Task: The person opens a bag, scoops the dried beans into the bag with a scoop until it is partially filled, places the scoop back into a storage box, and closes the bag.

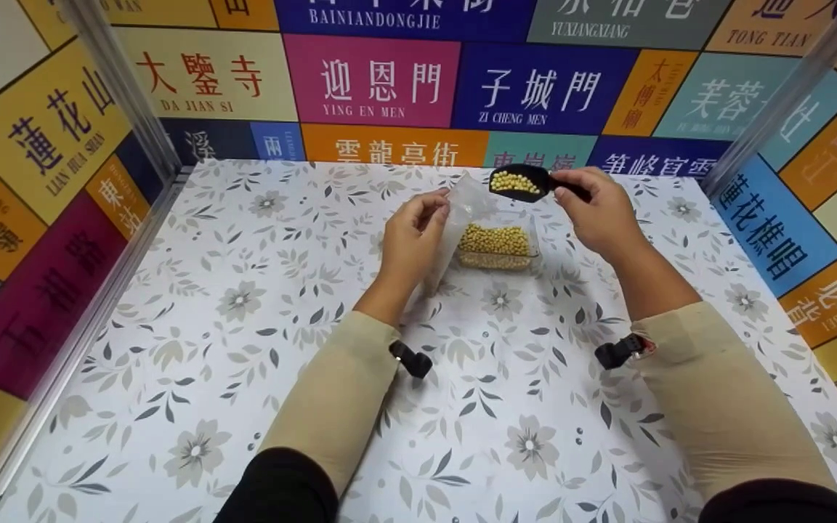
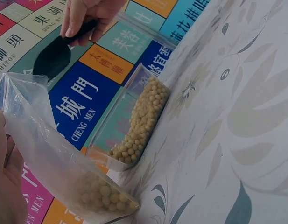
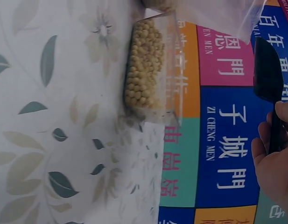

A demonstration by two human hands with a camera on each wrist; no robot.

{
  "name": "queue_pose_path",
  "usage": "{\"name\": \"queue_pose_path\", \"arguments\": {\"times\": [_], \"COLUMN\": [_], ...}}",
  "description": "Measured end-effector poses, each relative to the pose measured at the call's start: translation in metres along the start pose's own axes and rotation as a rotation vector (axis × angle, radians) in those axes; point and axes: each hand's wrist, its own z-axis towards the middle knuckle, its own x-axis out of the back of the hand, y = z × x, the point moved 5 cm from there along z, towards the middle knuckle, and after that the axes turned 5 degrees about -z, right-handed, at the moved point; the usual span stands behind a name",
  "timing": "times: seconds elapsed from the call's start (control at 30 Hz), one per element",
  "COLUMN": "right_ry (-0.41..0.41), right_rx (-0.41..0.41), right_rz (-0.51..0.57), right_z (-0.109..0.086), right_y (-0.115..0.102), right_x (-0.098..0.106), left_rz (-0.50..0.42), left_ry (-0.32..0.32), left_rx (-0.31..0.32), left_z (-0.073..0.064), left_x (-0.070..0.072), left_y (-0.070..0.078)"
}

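Observation:
My left hand (image 1: 413,236) pinches the top edge of a clear plastic bag (image 2: 50,140), which hangs with its mouth spread toward the right. Yellow soybeans (image 2: 101,193) lie in the bottom of the bag. My right hand (image 1: 596,211) grips the handle of a small black scoop (image 1: 516,183) loaded with soybeans. The scoop is raised, its front edge close to the bag's mouth. Below it stands a clear rectangular container (image 1: 535,254), partly filled with soybeans (image 2: 139,126); it sits just right of the bag.
A table (image 1: 302,407) with a white floral cover spreads under everything. Panels with large printed characters (image 1: 375,83) wall the back and both sides, with metal posts (image 1: 131,94) at the corners. Black straps (image 1: 411,359) circle both wrists.

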Motion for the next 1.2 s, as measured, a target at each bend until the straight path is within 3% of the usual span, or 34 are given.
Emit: {"name": "queue_pose_path", "arguments": {"times": [0.37,0.63,0.97,1.2], "right_ry": [0.012,0.072,0.106,0.096], "right_rx": [0.222,0.328,0.381,0.349], "right_rz": [-0.211,-0.267,-0.276,-0.280], "right_z": [-0.005,-0.008,-0.008,-0.008], "right_y": [-0.043,-0.055,-0.057,-0.049], "right_x": [0.002,0.002,0.001,0.005], "left_rz": [0.004,0.014,-0.009,-0.014], "left_ry": [0.006,0.014,0.002,0.004], "left_rx": [-0.001,-0.002,-0.012,-0.014], "left_z": [0.001,0.001,0.000,0.001], "left_x": [0.000,0.001,0.001,0.001], "left_y": [0.000,0.001,0.002,0.001]}}
